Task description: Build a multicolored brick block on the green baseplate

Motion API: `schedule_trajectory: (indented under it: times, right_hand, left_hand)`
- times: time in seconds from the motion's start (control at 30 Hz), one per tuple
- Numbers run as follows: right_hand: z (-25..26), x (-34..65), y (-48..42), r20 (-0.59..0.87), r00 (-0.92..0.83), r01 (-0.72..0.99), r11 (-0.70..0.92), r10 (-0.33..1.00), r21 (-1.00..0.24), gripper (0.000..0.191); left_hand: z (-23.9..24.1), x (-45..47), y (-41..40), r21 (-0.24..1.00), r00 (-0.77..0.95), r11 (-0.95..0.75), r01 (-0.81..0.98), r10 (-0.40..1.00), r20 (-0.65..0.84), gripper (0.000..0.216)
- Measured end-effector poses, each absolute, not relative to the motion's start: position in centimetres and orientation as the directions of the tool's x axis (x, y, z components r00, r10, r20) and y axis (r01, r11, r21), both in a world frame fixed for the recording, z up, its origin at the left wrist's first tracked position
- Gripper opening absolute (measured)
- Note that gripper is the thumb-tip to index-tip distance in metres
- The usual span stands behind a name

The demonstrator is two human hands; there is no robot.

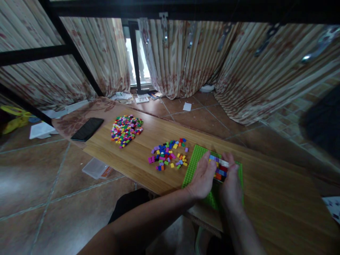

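A green baseplate (195,163) lies on a wooden board (278,198). On the plate stands a small block of stacked coloured bricks (219,168), with a white brick on top. My left hand (203,177) rests on the plate, fingers stretched flat against the left side of the block. To the right of the block my right hand (231,182) curls its fingers round it and touches the white brick. Loose coloured bricks (168,156) are scattered just left of the plate. A denser pile of small bricks (126,130) lies further left.
A black phone (87,129) lies at the board's far left end. A clear plastic box (96,168) sits on the tiled floor below. Papers litter the floor near patterned curtains (186,56). Black metal bars cross the top and left. A dark shape (322,124) sits at right.
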State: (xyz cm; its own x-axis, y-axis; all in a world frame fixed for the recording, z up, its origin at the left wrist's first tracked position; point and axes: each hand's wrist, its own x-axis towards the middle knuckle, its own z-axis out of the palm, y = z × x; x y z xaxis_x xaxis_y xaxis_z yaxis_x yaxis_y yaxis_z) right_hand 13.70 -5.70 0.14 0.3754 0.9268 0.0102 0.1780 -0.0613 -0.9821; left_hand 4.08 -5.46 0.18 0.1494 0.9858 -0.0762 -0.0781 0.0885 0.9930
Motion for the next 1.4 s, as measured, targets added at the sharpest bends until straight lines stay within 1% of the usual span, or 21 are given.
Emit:
schedule_trajectory:
  times: [0.2,0.33,0.4,0.47,0.57,0.63,0.7,0.73,0.77,0.83,0.87,0.93,1.0,1.1,1.2,1.4]
  right_hand:
    - [-0.1,14.0,-5.8,-0.002,0.35,0.172,-0.066,0.937,-0.983,0.067]
    - [-0.7,14.5,-5.7,0.052,0.322,0.172,-0.005,0.945,-0.985,0.067]
    - [-0.8,14.7,-5.4,0.133,0.34,0.191,0.07,0.931,-0.979,0.066]
    - [-0.6,15.0,-5.1,0.253,0.399,0.226,0.173,0.881,-0.959,0.063]
    - [0.2,15.2,-5.1,0.433,0.51,0.345,0.284,0.743,-0.894,0.051]
    - [1.0,15.0,-5.6,0.526,0.541,0.46,0.292,0.656,-0.838,0.043]
    - [1.6,14.3,-6.6,0.611,0.499,0.588,0.278,0.614,-0.76,0.037]
    - [1.8,13.7,-7.2,0.651,0.431,0.641,0.296,0.625,-0.708,0.033]
    - [1.9,13.0,-7.8,0.689,0.326,0.682,0.343,0.647,-0.645,0.03]
    - [1.9,11.1,-9.0,0.759,0.125,0.662,0.516,0.639,-0.543,0.025]
    - [1.8,10.1,-9.4,0.762,0.014,0.643,0.578,0.648,-0.503,0.026]
    - [1.3,8.1,-9.8,0.699,-0.192,0.606,0.644,0.689,-0.468,0.025]
    - [0.4,6.4,-9.5,0.633,-0.284,0.586,0.652,0.721,-0.48,0.021]
    - [-0.8,5.0,-8.8,0.545,-0.301,0.608,0.598,0.782,-0.522,0.019]
    - [-1.4,4.2,-8.5,0.48,-0.339,0.609,0.577,0.809,-0.544,0.021]
    - [-1.1,2.3,-8.7,0.42,-0.395,0.641,0.573,0.817,-0.511,0.025]
  left_hand:
    - [0.1,4.0,-5.5,0.995,0.146,0.079,-0.068,0.987,-0.068,0.072]
    - [0.5,3.9,-5.7,0.996,0.1,0.061,-0.06,0.993,-0.055,0.069]
    - [0.9,3.6,-5.7,0.997,0.048,0.051,-0.052,0.998,-0.048,0.064]
    - [1.5,3.0,-5.4,0.998,-0.01,0.022,-0.051,1.0,-0.023,0.058]
    - [2.6,1.1,-4.1,0.992,-0.119,-0.076,-0.097,0.991,0.065,0.047]
    - [3.4,-0.9,-2.7,0.981,-0.215,-0.131,-0.144,0.972,0.098,0.037]
    - [4.1,-3.2,-1.2,0.966,-0.3,-0.14,-0.216,0.951,0.071,0.03]
    - [4.4,-4.4,-0.5,0.953,-0.342,-0.138,-0.272,0.939,0.038,0.028]
    - [4.7,-5.7,0.1,0.935,-0.402,-0.149,-0.321,0.916,0.008,0.027]
    - [5.0,-8.0,1.1,0.903,-0.515,-0.191,-0.385,0.856,-0.039,0.025]
    - [5.2,-9.0,1.4,0.886,-0.559,-0.216,-0.411,0.827,-0.057,0.024]
    - [5.4,-10.6,1.8,0.844,-0.605,-0.245,-0.477,0.788,-0.114,0.021]
    - [5.6,-11.5,1.9,0.797,-0.603,-0.24,-0.555,0.775,-0.186,0.017]
    - [5.9,-12.0,1.8,0.722,-0.553,-0.198,-0.663,0.779,-0.295,0.01]
    - [6.2,-12.2,1.5,0.656,-0.483,-0.144,-0.74,0.794,-0.37,0.007]
    - [6.6,-12.7,1.2,0.595,-0.395,-0.083,-0.799,0.819,-0.416,0.008]
